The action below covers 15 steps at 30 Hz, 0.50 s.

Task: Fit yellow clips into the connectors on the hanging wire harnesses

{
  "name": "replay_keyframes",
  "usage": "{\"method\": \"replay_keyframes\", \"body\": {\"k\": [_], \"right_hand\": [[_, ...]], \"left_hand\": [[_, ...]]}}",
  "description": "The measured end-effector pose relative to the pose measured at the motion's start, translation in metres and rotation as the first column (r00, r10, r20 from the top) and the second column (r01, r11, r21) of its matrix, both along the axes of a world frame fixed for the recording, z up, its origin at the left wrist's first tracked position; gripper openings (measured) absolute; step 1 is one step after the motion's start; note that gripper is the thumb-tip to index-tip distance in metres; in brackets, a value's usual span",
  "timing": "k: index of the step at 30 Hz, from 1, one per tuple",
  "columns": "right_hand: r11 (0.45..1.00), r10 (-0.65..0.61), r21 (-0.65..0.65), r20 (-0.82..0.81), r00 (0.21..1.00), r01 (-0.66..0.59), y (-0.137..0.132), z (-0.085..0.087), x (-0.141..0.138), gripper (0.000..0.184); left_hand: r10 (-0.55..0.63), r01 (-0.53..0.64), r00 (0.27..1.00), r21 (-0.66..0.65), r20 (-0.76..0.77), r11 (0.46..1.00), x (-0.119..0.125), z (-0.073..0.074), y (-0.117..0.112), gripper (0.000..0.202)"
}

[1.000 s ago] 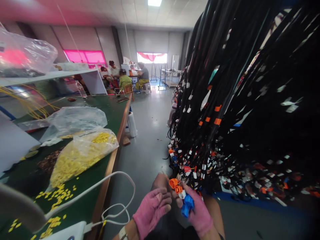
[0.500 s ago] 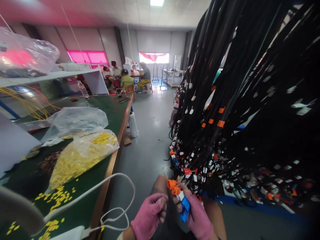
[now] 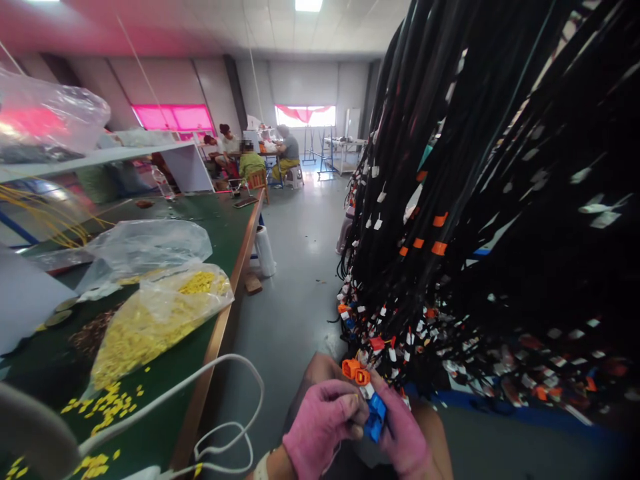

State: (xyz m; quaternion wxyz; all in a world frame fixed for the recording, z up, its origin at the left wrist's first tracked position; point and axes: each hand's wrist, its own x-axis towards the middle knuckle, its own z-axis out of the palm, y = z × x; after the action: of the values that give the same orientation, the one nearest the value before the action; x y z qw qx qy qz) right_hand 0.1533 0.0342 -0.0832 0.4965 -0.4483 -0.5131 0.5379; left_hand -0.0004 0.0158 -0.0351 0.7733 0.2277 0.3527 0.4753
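In a pink fingerless glove, my right hand grips a cluster of connectors: two round orange connectors, a white piece and a blue connector. Thin wires run from the cluster towards the hanging harnesses. My left hand, gloved alike, is closed with thumb and fingers pinched together right beside the connectors. Whatever sits in that pinch, if anything, is hidden or too small to make out. Both hands are above my lap.
Black wire harnesses hang in a thick mass at right, many connectors at their lower ends. On the green table at left lie a plastic bag of small yellow pieces, scattered yellow pieces and a white cable. Several people sit far back.
My left hand has moved right and up to the connectors, its fingers now against the cluster. My right hand keeps its grip, shifted slightly right in view.
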Motion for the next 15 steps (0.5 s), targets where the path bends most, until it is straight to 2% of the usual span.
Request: {"method": "replay_keyframes", "body": {"k": [4,7,10,12,15], "right_hand": [[0.999,-0.011,0.052,0.089,0.996,0.006,0.0,0.0,0.002,0.05],[0.996,-0.044,0.085,0.126,0.991,0.034,-0.003,-0.003,0.002,0.044],[0.989,-0.023,0.15,0.199,0.98,-0.007,-0.007,-0.009,0.0,0.05],[0.979,-0.051,0.202,0.254,0.966,-0.001,-0.01,-0.011,-0.002,0.057],[0.968,-0.13,0.243,0.308,0.942,0.054,-0.015,-0.011,-0.008,0.057]], "left_hand": [[0.036,-0.036,0.999,-0.031,0.007,0.999,0.008,-0.008,0.007,0.025],[0.038,-0.039,0.999,-0.06,-0.02,0.997,0.006,-0.016,0.009,0.02],[0.027,-0.033,0.997,-0.078,-0.067,0.996,-0.001,-0.021,0.01,0.017],[0.008,-0.01,0.996,-0.028,-0.085,1.0,-0.005,-0.021,0.01,0.017],[0.007,0.004,0.994,0.1,-0.113,0.995,-0.008,-0.018,0.01,0.017]]}}
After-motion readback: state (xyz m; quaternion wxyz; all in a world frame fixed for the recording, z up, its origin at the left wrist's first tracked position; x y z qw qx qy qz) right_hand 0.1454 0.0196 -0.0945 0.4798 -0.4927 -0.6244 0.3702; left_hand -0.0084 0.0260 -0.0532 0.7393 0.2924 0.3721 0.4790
